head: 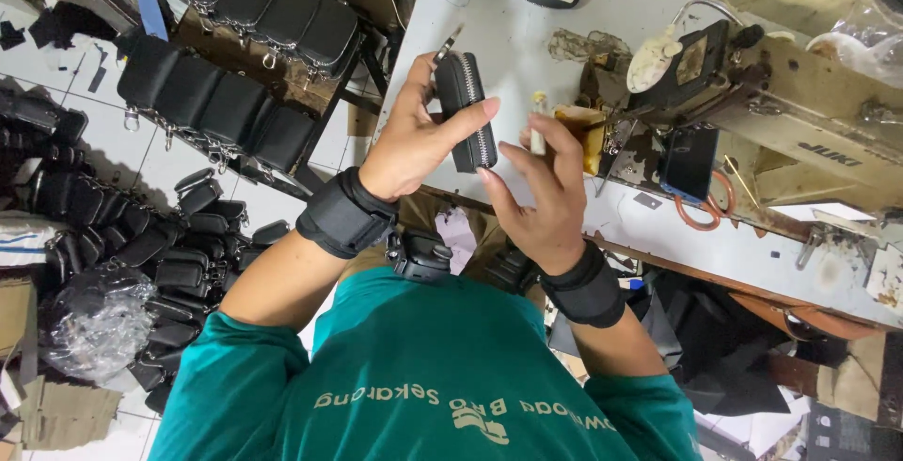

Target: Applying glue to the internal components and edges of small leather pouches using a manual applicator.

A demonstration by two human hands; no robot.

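My left hand (414,141) is clamped on a black pouch (467,111), thumb across its front, fingers behind. I see the pouch held in the air above the table (508,28), on edge, zipper side towards my right hand (541,193); its long axis runs near to far. My right fingers are closed on a pale stick (538,132), just beside the pouch. Farther off stands the sewing machine (752,75).

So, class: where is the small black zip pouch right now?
In the head view, the black zip pouch is upright in the left hand, over the grey table, beside the right hand.
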